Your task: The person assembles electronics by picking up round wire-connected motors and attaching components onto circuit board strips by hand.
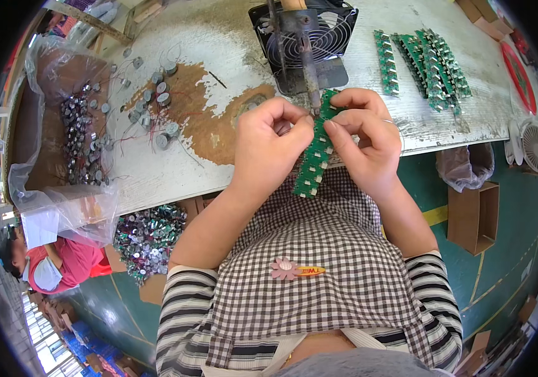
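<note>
A long green circuit board strip (313, 164) with small white parts along it slants between my hands at the table's front edge. My right hand (372, 138) grips the strip near its upper end, thumb and fingers closed on it. Fingertips pinched, my left hand (269, 141) is at the strip's left side; whatever is in the pinch is hidden. Just above the fingers comes down the tip of an upright metal rod (308, 69), which looks like a fixed soldering iron. Behind the rod stands a black fan (335, 31) with a wire guard.
More circuit board strips (432, 69) lie at the right. Small round motors with thin wires (162, 98) are scattered at the left, beside a plastic-lined carton (43, 144) of them. Below the table is a heap of finished-looking parts (149, 242). A person in red (80, 267) sits at far left.
</note>
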Tool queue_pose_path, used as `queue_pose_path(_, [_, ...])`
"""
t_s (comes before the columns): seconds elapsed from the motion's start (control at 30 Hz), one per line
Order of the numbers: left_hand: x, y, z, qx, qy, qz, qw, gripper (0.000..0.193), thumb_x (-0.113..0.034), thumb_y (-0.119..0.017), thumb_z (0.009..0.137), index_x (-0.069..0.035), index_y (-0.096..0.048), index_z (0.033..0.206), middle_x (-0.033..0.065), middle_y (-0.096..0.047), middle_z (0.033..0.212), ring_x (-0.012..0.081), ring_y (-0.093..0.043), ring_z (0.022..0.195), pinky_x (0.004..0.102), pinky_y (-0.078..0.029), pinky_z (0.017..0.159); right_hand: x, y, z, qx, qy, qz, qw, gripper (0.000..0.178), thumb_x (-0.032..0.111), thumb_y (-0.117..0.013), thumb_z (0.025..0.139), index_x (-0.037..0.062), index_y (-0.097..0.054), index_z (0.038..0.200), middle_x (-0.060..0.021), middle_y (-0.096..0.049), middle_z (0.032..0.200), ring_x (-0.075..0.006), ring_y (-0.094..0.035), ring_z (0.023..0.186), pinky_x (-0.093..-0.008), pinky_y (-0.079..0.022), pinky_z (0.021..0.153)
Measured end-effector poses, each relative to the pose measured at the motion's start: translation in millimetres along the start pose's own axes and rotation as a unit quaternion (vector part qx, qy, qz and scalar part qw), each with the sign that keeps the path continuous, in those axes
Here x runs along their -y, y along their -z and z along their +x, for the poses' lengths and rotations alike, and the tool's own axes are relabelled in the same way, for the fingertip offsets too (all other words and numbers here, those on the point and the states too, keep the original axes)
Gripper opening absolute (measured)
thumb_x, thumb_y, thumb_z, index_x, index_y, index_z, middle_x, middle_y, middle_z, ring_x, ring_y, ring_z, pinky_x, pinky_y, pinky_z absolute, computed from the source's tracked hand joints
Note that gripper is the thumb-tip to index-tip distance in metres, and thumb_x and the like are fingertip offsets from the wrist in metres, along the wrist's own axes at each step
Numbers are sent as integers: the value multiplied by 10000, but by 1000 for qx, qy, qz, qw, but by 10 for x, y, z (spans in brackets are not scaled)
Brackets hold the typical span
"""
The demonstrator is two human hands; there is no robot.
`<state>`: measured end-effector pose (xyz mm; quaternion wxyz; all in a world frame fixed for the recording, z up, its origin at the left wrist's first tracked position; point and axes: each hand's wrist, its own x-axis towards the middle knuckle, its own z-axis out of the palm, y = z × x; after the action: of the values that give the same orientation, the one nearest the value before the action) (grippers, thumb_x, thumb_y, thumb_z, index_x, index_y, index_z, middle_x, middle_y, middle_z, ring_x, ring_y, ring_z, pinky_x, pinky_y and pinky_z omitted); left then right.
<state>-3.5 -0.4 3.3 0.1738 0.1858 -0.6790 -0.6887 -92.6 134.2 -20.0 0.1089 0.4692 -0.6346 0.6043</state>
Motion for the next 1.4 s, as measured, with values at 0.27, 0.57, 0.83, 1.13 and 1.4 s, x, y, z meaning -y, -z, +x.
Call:
queue_pose_path(0.27, [20, 29, -78, -2, 13, 49, 999, 58, -32, -647, 760, 14, -614, 748, -17, -586, 647, 4, -456, 527, 181, -359, 475, 30, -30, -154, 8, -81, 69, 994, 89, -49, -655, 776, -24, -576, 807, -170, -566, 1031, -105, -600, 589, -206, -485, 521])
queue_pose_path(0.57, [-39, 12, -9, 23, -36, 66, 997, 36, -11, -625, 811, 24, -619, 812, 24, -634, 767, 33, -538, 622, 179, -432, 544, -11, 20, -40, -3, -54, 67, 996, 81, -53, -640, 773, -31, -566, 798, -179, -582, 1022, -119, -617, 627, -217, -476, 519])
queue_pose_path(0.83, [11, 54, -98, 3, -8, 83, 997, 47, -21, -647, 767, 16, -617, 767, -22, -590, 669, 5, -473, 559, 171, -372, 502, 71, -50, -186, -21, -146, 149, 978, 82, -43, -629, 778, -24, -557, 810, -179, -581, 1019, -111, -608, 635, -216, -493, 548])
queue_pose_path(1.13, [-60, 39, -34, 22, 37, 67, 997, 58, -31, -653, 765, 15, -617, 761, -19, -594, 658, 13, -490, 564, 181, -386, 503, -24, -24, -139, 2, -79, 67, 995, 79, -47, -641, 764, -23, -571, 791, -175, -595, 992, -107, -594, 581, -220, -468, 532])
queue_pose_path(1.4, [-3, 36, -31, 0, -3, 61, 998, 61, -29, -652, 766, 12, -610, 748, -26, -583, 655, -1, -475, 568, 171, -372, 502, -26, -6, -65, 20, -23, 11, 999, 113, -48, -672, 736, -14, -579, 791, -167, -600, 987, -124, -611, 611, -231, -459, 532])
